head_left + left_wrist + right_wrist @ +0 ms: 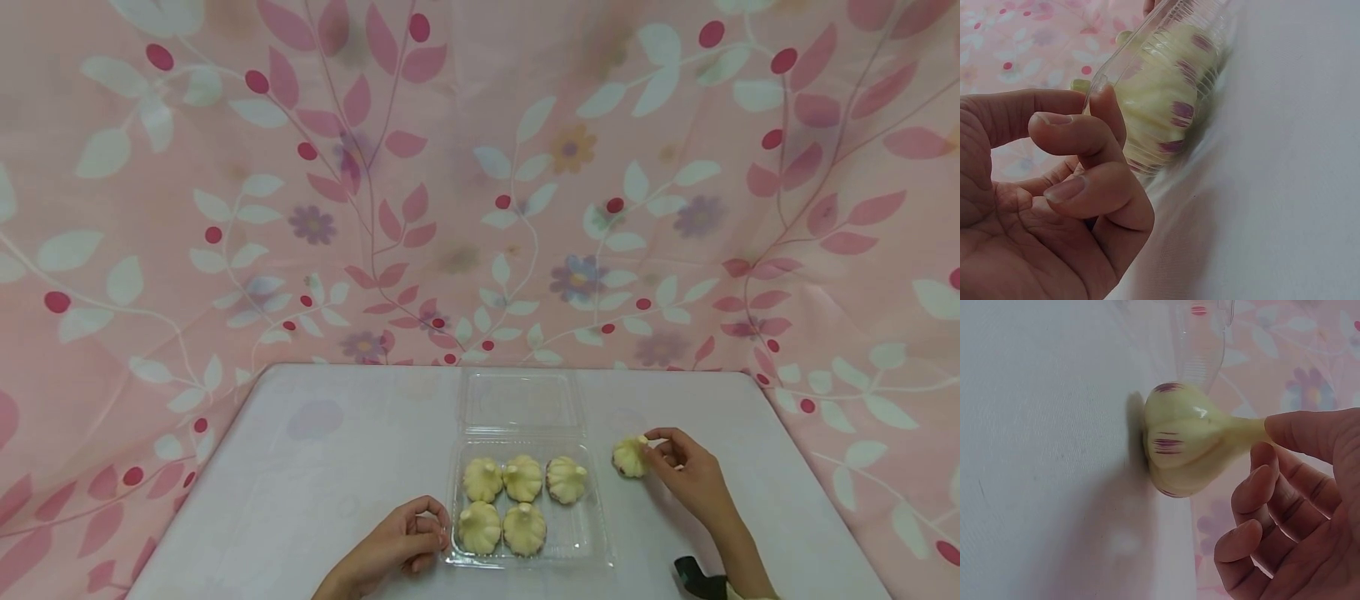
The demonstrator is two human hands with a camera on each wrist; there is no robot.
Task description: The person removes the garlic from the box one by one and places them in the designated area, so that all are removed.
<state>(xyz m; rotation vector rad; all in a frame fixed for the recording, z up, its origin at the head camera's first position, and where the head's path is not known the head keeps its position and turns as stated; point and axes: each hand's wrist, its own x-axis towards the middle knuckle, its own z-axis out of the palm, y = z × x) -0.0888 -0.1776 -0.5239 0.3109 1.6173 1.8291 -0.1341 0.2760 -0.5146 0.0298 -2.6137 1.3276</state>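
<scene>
To the right of the clear plastic box (573, 533), my right hand (690, 475) pinches a garlic bulb (628, 457) by its stem between thumb and fingertip. The right wrist view shows this bulb (1179, 440) pale yellow-green with purple streaks, its base right at the white tabletop. Several similar garlic bulbs (523, 477) sit in the box in two rows, three behind and two in front, stems mostly up. My left hand (397, 537) is at the box's left edge, and in the left wrist view its thumb and finger pinch the clear rim (1099, 78).
The box's hinged lid (522, 400) lies folded back behind it on the white-covered table (360, 450). A black band (697, 577) shows by my right wrist. Pink floral cloth (465, 208) hangs behind the table.
</scene>
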